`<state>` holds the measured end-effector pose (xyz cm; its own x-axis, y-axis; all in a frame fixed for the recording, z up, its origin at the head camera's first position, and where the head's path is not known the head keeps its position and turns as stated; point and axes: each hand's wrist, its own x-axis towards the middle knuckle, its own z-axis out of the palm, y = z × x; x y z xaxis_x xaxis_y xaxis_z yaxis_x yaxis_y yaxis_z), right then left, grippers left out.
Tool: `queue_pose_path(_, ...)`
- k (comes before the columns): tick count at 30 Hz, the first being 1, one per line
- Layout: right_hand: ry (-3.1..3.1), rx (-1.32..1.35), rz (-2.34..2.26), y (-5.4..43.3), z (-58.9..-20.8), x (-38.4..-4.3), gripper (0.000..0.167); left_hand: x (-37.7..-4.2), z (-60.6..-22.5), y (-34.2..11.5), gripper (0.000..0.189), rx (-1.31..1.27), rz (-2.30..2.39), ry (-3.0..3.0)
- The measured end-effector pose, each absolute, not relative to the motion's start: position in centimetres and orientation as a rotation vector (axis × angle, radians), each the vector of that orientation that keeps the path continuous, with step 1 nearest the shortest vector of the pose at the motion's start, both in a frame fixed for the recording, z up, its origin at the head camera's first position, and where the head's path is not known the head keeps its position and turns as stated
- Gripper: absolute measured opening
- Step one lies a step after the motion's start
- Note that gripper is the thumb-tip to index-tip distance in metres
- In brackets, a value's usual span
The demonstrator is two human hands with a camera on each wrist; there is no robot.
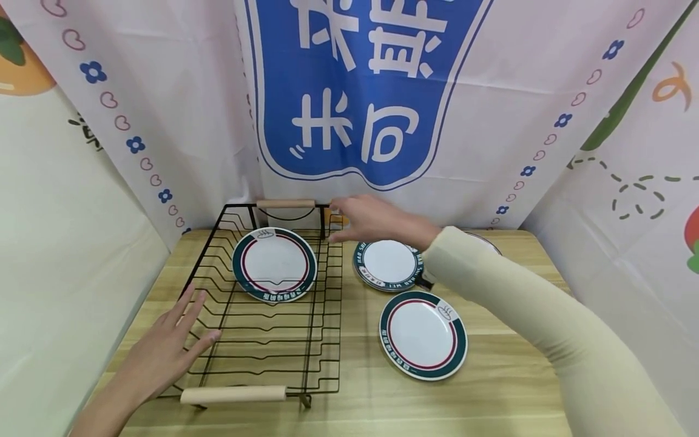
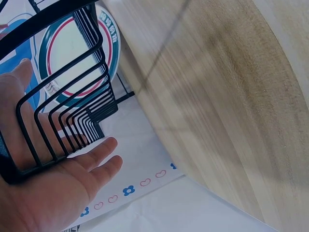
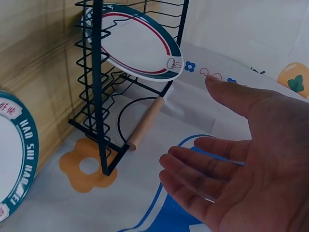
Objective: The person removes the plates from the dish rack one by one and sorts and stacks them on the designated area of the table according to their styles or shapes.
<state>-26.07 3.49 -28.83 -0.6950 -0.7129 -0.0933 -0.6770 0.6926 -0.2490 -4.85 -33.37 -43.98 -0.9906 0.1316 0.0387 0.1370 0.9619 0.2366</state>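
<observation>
A black wire dish rack (image 1: 270, 328) with wooden handles stands on the table. One white plate with a green rim and red ring (image 1: 275, 264) leans in its far part. My left hand (image 1: 166, 349) is at the rack's left side, fingers spread; in the left wrist view the hand (image 2: 67, 179) lies beside the wires, holding nothing. Above the rack's far right corner, my right hand (image 1: 374, 220) is held in the air with nothing in it. The right wrist view shows that hand (image 3: 241, 154) with its fingers apart, away from the plate (image 3: 140, 43).
Right of the rack, a similar green-rimmed plate (image 1: 423, 335) lies on the wooden table (image 1: 502, 376). Behind it is a plate with lettering on its rim (image 1: 389, 262). Another plate's edge (image 1: 486, 241) shows behind the right sleeve. A printed cloth (image 1: 207, 91) hangs at the back.
</observation>
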Motion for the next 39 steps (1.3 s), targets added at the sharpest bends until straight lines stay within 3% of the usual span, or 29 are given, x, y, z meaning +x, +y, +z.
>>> queue_pose_path(15,2.572,-1.164,-0.256,-4.5,-31.6,-28.9,0.069,-4.6,-44.1,-33.7,0.087,-0.216,-0.393,-3.085)
queue_pose_path(24,2.535,-1.091,-0.223,-6.5,-34.6,-29.4,0.055,-4.7,-44.2,-33.6,0.087,-0.222,-0.387,-3.076)
queue_pose_path(39,2.579,-1.048,-0.176,-8.2,-36.3,-28.7,0.037,-4.8,-44.1,-33.6,0.087,-0.219,-0.400,-3.082)
